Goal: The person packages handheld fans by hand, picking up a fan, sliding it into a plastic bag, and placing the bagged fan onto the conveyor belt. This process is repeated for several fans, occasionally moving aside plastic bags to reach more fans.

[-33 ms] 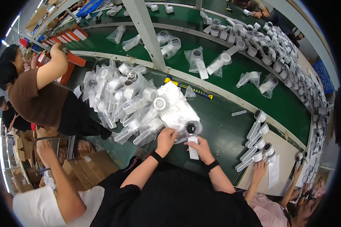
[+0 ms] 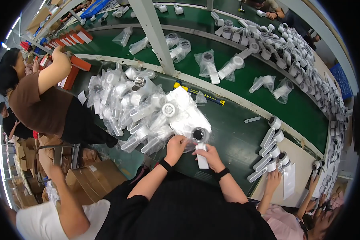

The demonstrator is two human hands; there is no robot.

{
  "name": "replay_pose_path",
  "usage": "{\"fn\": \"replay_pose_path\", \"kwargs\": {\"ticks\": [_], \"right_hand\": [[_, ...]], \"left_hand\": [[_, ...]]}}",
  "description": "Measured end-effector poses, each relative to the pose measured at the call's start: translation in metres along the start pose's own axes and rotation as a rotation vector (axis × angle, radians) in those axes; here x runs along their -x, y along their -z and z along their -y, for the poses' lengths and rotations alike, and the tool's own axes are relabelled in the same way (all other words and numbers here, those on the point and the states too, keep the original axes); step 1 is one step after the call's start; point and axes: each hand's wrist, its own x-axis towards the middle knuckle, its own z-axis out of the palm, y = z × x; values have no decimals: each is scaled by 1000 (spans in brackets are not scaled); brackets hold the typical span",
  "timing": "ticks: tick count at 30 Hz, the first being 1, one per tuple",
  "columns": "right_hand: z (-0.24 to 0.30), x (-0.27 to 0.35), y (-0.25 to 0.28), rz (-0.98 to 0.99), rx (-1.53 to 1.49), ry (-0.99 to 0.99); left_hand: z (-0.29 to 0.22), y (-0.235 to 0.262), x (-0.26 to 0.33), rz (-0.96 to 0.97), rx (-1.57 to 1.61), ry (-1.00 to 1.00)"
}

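My right hand [image 2: 208, 156] is wrapped round the white handle of a handheld fan [image 2: 203, 162], whose round head with a dark centre points away from me. Clear plastic [image 2: 190, 148] shows around the head, apparently a bag. Just left of it, my left hand [image 2: 176, 149] has its fingers pinched together at the plastic's edge. Beyond my hands lies a stack of white plastic bags [image 2: 192, 118], with another fan's round grille [image 2: 169, 110] resting on its left side. A large heap of bagged fans [image 2: 128, 100] spreads to the left.
A yellow-and-black-handled tool [image 2: 212, 99] lies behind the bags. Unbagged fans [image 2: 264, 156] are lined up at right, near a co-worker's hand [image 2: 273, 180]. A green conveyor [image 2: 236, 92] with bagged fans runs behind a metal post [image 2: 152, 36]. Co-workers stand on both sides; cardboard boxes [image 2: 94, 180] sit lower left.
The fan in my right hand has shifted slightly left, its head closer to my left hand. The co-worker's arm at lower left has moved a little.
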Motion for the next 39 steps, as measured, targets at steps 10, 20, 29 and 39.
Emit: {"fn": "replay_pose_path", "kwargs": {"ticks": [10, 20, 29, 39], "right_hand": [[5, -37, 1, 17, -74, -123], [-10, -20, 10, -387, 506, 327], [35, -26, -17, 63, 1369, 250], [15, -36, -54, -166, 1640, 352]], "left_hand": [[9, 17, -15, 201, 289, 259], [10, 10, -17, 144, 1069, 619], [18, 14, -9, -17, 491, 266], [-20, 31, -25, -66, -119, -283]]}}
